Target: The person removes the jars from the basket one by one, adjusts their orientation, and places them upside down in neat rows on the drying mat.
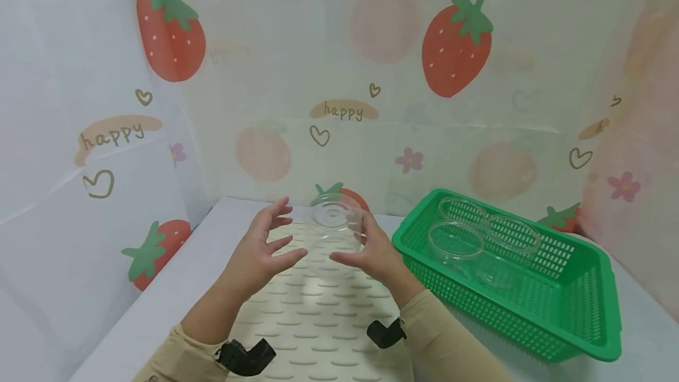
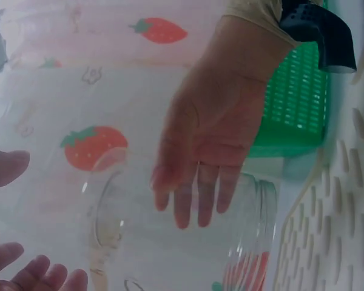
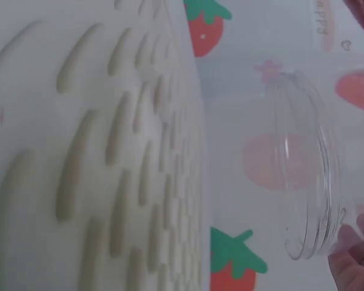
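A clear glass jar [image 1: 336,229] is upside down, its base upward, over the far part of a cream ridged mat [image 1: 318,323]. My right hand [image 1: 373,252] holds it from the right, fingers behind the glass and thumb across the lower front. The left wrist view shows that hand [image 2: 212,139] through the jar [image 2: 127,230]. In the right wrist view a fingertip [image 3: 352,267] touches the jar's rim [image 3: 309,182]. My left hand [image 1: 265,246] hovers just left of the jar with fingers spread, touching nothing. I cannot tell whether the jar rests on the mat.
A green slotted basket [image 1: 562,323] stands to the right of the mat with three clear jars [image 1: 456,246] in its far end. Strawberry-print curtains close in the white table at the back and both sides.
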